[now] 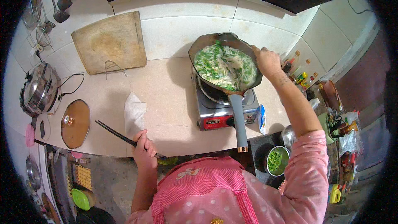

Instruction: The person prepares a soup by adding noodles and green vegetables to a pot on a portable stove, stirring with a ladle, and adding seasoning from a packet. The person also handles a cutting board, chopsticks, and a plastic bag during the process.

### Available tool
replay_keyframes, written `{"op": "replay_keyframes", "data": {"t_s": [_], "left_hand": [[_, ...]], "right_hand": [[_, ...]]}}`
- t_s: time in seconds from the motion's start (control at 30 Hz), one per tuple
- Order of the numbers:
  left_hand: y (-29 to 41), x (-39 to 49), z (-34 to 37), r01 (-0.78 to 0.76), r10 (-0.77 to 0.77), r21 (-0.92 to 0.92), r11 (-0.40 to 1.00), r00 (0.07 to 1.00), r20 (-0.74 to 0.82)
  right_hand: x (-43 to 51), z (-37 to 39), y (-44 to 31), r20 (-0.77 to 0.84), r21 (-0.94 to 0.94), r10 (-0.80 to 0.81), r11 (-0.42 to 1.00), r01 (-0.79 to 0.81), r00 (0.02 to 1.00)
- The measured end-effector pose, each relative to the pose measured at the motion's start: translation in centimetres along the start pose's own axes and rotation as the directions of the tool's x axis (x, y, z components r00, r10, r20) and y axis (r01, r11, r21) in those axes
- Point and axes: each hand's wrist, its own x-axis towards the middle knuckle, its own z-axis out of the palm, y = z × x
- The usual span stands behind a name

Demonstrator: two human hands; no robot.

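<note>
My left hand grips a pair of dark chopsticks near the counter's front edge, their tips pointing to the far left. A crumpled white cloth or paper towel meets its fingers; whether they hold it too, I cannot tell. An octagonal wok with a grey handle sits on a single-burner gas stove. Chopped greens and pale strands fill it, in what looks like whitish liquid. My right hand is at the wok's right rim, fingertips over the edge; its grip is unclear.
An octagonal glass lid lies at left, near an electric pot. A wooden cutting board leans on the tiles. Bottles line the right side, and a metal bowl of chopped greens stands by my right arm. A blue-white packet touches the stove.
</note>
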Motion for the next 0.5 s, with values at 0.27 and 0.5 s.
{"op": "replay_keyframes", "data": {"t_s": [0.27, 0.5], "left_hand": [[0.1, -0.2, -0.6, 0.02, -0.02, 0.008, 1.0, 1.0, 0.007], [-0.1, 0.4, 1.7, 0.051, -0.052, 0.036, 0.998, 0.998, 0.03]], "right_hand": [[-1.0, 1.1, -1.9, 0.054, 0.077, -0.188, 0.98, 0.184, 0.981], [-4.4, -5.2, 0.3, -0.038, -0.018, -0.406, 0.914, 0.406, 0.913]]}}
